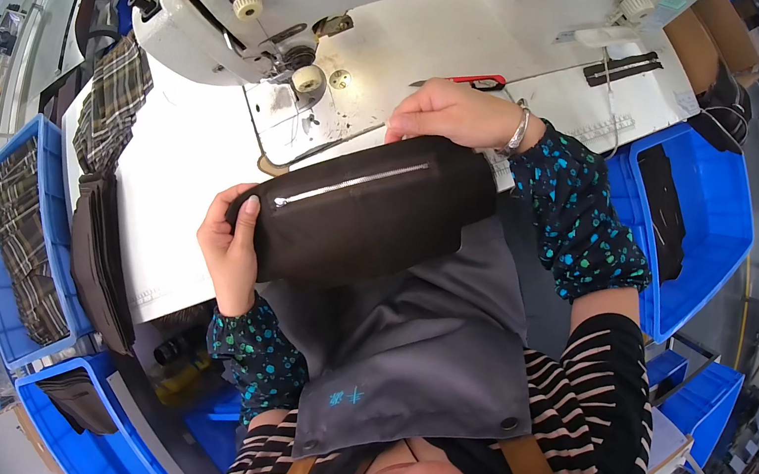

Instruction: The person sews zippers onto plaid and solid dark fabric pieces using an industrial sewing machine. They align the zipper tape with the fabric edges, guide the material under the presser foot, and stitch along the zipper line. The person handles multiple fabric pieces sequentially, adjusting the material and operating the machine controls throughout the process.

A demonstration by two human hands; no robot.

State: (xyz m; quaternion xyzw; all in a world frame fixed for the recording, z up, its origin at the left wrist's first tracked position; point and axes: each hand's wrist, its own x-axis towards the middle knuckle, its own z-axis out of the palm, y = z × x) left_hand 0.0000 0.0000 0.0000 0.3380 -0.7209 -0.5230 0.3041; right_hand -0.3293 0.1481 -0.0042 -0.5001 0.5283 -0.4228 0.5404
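A dark brown fabric piece point(372, 221) with a silver zipper point(353, 184) across it spans between my two hands, over the table's front edge and my lap. My left hand point(234, 238) grips its left end, thumb on top and fingers beneath. At its upper right edge, my right hand point(455, 114) is closed on the fabric with fingers pinched together. Behind the piece stands a white sewing machine point(227, 6), its needle area left of my right hand. Scissors with red handles point(476, 80) lie just beyond my right hand.
Plaid fabric point(115, 107) and stacked dark pieces point(99, 260) drape along the table's left side. Blue bins point(59, 234) with cloth stand at left, and another blue bin point(715, 243) at right. A dark zipper strip point(621, 69) lies at the table's far right.
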